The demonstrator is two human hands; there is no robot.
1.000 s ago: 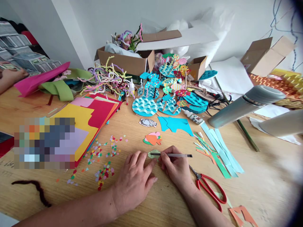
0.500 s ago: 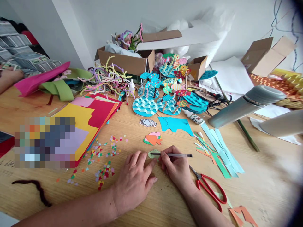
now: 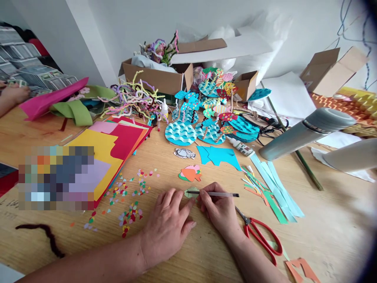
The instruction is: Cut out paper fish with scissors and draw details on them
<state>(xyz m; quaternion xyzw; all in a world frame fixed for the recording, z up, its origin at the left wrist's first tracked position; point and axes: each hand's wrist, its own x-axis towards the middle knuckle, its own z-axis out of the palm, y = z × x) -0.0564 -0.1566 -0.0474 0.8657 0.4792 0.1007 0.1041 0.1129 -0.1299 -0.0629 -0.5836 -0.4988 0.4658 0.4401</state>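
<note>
My right hand [image 3: 219, 208] grips a pen [image 3: 222, 194] with a clear barrel and dark end. Its tip rests on a small pale green paper cutout [image 3: 193, 189], where a dark curved line shows. My left hand [image 3: 167, 224] lies flat on the table with its fingers stretched out, the index fingertip at the cutout's lower edge. Just beyond are layered paper fish [image 3: 191, 173] in orange, pink and green, and a black-and-white printed cutout [image 3: 184, 153]. Red-handled scissors [image 3: 259, 236] lie beside my right forearm.
Paper confetti [image 3: 129, 212] and stacked coloured sheets [image 3: 85, 143] lie left. Blue strips [image 3: 277, 188], a glue bottle [image 3: 243, 147] and a grey flask [image 3: 306, 131] are at right. Finished fish crafts [image 3: 210, 131] and cardboard boxes [image 3: 156, 76] stand behind. Another person's hand [image 3: 14, 94] is far left.
Both hands and the pen hold almost the same position. The view has shifted very slightly.
</note>
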